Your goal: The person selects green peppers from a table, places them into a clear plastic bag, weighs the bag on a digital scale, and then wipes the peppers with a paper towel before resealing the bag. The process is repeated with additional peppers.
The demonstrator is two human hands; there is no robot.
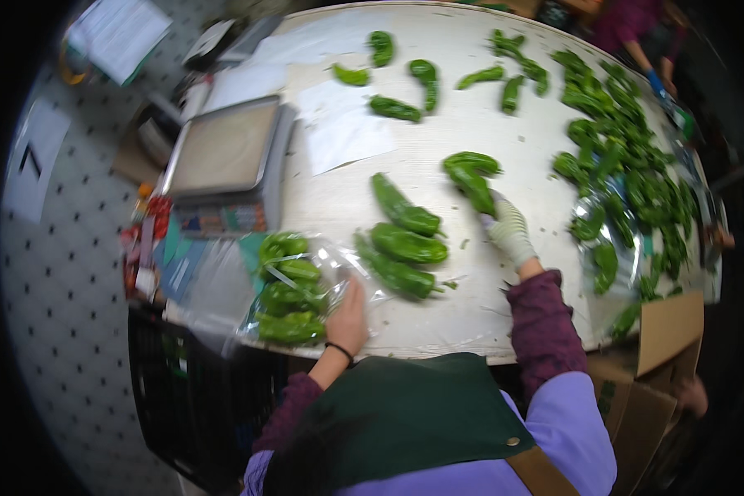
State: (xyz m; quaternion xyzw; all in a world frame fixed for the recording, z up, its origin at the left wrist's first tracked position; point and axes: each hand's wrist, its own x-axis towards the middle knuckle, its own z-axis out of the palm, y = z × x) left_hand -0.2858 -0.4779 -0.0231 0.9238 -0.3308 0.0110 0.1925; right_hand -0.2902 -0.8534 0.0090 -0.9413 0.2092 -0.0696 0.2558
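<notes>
My bare left hand (349, 319), with a dark band at the wrist, grips the edge of a clear plastic bag (335, 253) at the table's front. Several green peppers (291, 297) lie inside that bag. In my gloved right hand (511, 232) is a curved bundle of green pepper (474, 181), apparently two pieces, held just above or on the tabletop; blur hides which. Between my hands, three long loose green peppers (409, 243) rest side by side near the bag's mouth.
A weighing scale (223, 149) stands left on the white table (508, 139). Loose peppers (403, 106) are scattered at the back, with a large pile (620, 142) on the right. A cardboard box (642, 384) is at the right front, a black crate (180, 384) below left. Another person (632, 28) is at the far right.
</notes>
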